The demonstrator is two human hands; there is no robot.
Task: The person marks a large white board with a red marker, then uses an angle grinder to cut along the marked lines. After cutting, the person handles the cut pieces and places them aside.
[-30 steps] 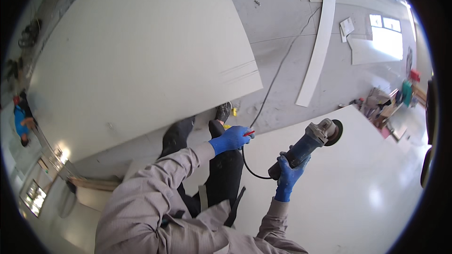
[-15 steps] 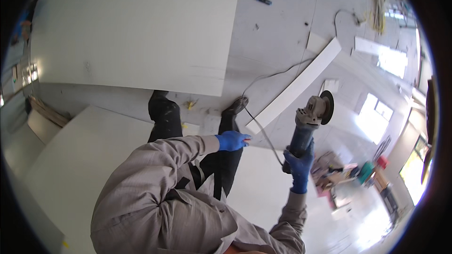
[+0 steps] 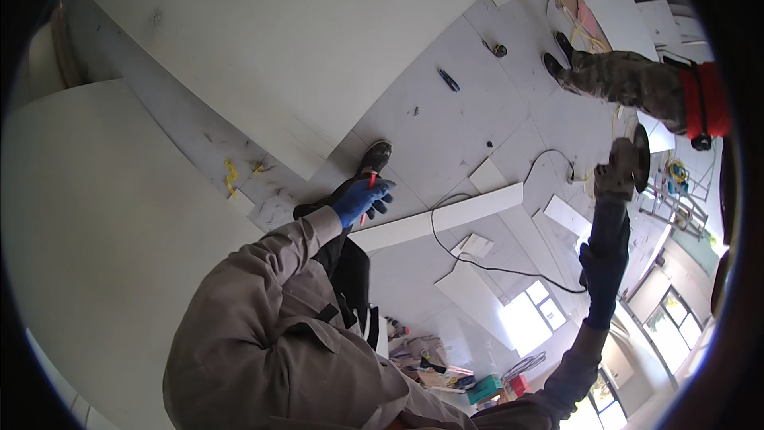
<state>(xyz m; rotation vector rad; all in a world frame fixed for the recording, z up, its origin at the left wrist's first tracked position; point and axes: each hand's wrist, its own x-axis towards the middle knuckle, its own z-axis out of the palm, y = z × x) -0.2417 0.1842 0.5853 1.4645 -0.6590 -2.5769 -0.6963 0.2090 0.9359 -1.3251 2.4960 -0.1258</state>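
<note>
So the right hand [image 3: 606, 267] is way out on the right, arm stretched well away from the body, and it's wrapped around the body of an angle grinder [image 3: 613, 183]. The grinder points up toward the top of the view, with its dark disc [image 3: 641, 158] standing on edge on the right side of the head. Can't tell if it's spinning. The cord [image 3: 509, 272] leaves near the hand and loops left over the floor [image 3: 414, 183].

The left hand [image 3: 356, 205] is in closer, elbow bent, roughly over the knee, fingers loosely curled around a red marker [image 3: 372, 181] that pokes out past the glove.

Edges-wise, the big white panel [image 3: 294, 40] has a corner pointing at the left hand, just beside the shoe [image 3: 376, 157]. Another pale panel [image 3: 103, 255] fills the left, with a band of floor between the two. A long white strip [image 3: 446, 216] lies between the hands. The widest stretch of floor is up right of the big panel, with a blue tool [image 3: 448, 80] and a tape measure [image 3: 499, 51] on it. Somebody else's legs [image 3: 629, 84] come in near the disc in the view; can't judge the real gap.
</note>
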